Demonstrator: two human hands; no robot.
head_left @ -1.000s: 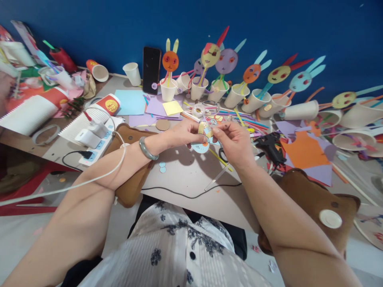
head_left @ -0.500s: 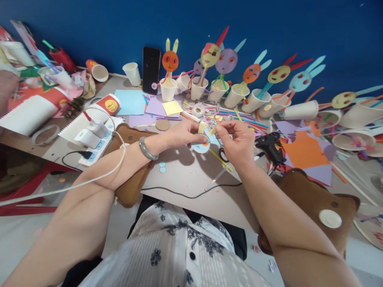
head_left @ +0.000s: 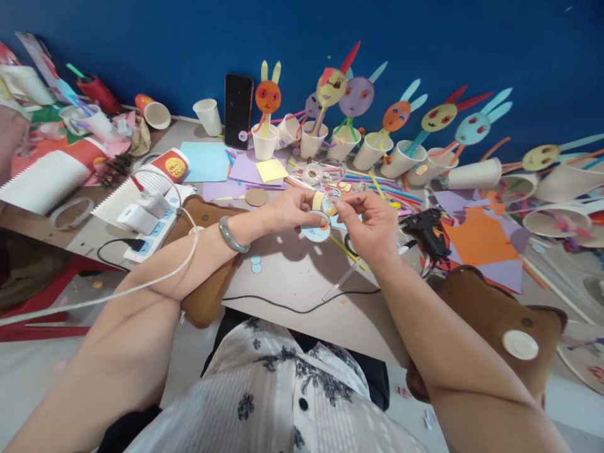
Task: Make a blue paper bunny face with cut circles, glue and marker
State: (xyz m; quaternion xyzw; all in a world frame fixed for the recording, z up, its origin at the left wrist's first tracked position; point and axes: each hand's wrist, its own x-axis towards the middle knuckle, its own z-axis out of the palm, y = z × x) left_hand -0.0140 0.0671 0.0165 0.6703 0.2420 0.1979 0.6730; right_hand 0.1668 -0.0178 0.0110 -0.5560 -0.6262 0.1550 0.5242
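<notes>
My left hand (head_left: 293, 209) grips a light blue paper disc (head_left: 315, 234) between thumb and fingers. Orange marks show on the disc, partly under my thumb, and a pale yellow paper strip (head_left: 318, 200) stands up from its far edge. A second small pale yellow paper strip (head_left: 333, 208) is pinched in my right hand (head_left: 370, 223), close to the disc's right edge. Whether that strip touches the disc I cannot tell. Below the hands lie a yellow stick (head_left: 346, 253) and a clear tube (head_left: 340, 280). Scissors (head_left: 350, 244) are mostly covered by my right hand.
Paper cups with rabbit-faced discs (head_left: 268, 96) line the blue wall. A black glue gun (head_left: 426, 233) lies right, its cord (head_left: 297, 311) crossing the table front. Left are a power strip (head_left: 158, 229) and a white cable (head_left: 184, 270) over my forearm. Brown pouches (head_left: 491, 333) flank me.
My right hand has moved slightly left, bringing its yellow strip closer to the blue disc. My left hand stays nearly in place, still gripping the disc.
</notes>
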